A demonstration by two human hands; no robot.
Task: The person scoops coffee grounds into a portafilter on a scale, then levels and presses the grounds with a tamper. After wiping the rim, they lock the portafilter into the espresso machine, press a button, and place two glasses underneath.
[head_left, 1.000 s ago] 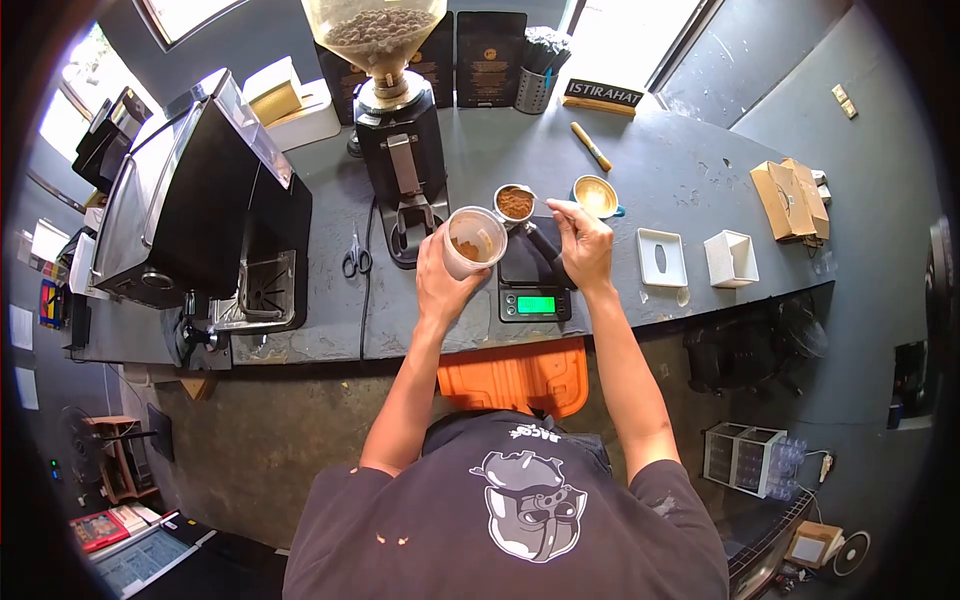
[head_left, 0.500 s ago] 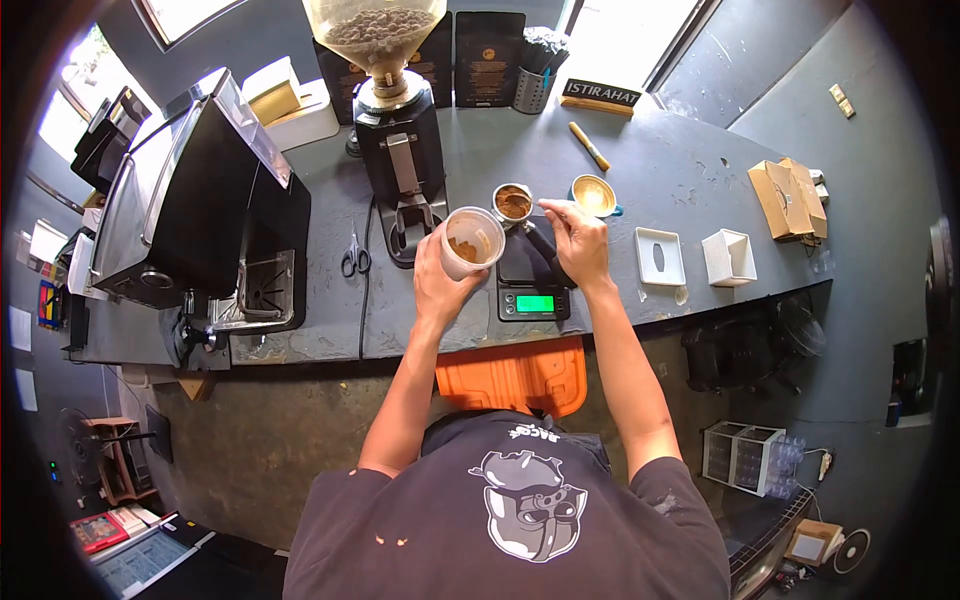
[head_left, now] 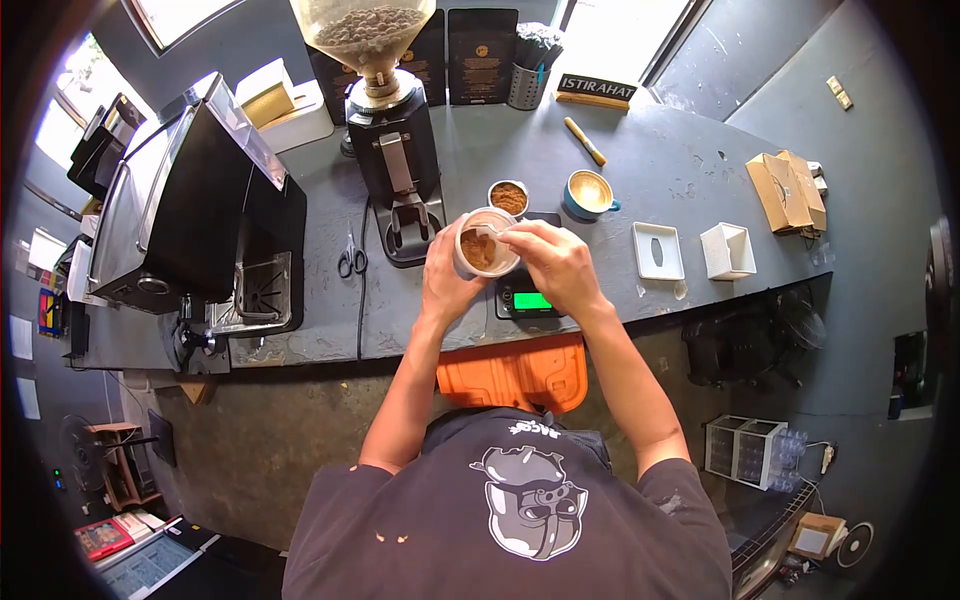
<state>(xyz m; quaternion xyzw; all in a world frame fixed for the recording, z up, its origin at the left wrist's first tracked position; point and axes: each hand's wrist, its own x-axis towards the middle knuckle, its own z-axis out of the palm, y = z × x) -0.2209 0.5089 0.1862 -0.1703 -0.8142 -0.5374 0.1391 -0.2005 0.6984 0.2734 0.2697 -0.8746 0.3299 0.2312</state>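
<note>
My left hand [head_left: 450, 280] is wrapped round a translucent plastic cup [head_left: 487, 268] with brown ground coffee [head_left: 480, 249] inside, its mouth tilted toward me. The fingers of my right hand [head_left: 555, 262] are pinched over the cup's right rim, on what looks like a small spoon dipping in; the spoon itself is mostly hidden. Just behind the cup, the portafilter basket [head_left: 509, 197] holds a heap of ground coffee. Under my right hand lies a black scale [head_left: 530, 302] with a lit green display, partly covered.
A grinder [head_left: 396, 150] with a bean hopper stands behind my left hand, scissors [head_left: 351, 257] left of it. The espresso machine [head_left: 200, 200] is at far left. To the right are a blue latte cup [head_left: 590, 193], a brush-like stick [head_left: 585, 141], white trays [head_left: 657, 251] and cardboard [head_left: 787, 192].
My right hand has moved left and down from the portafilter to the mouth of the plastic cup. The cup has shifted slightly right, and its mouth faces me more.
</note>
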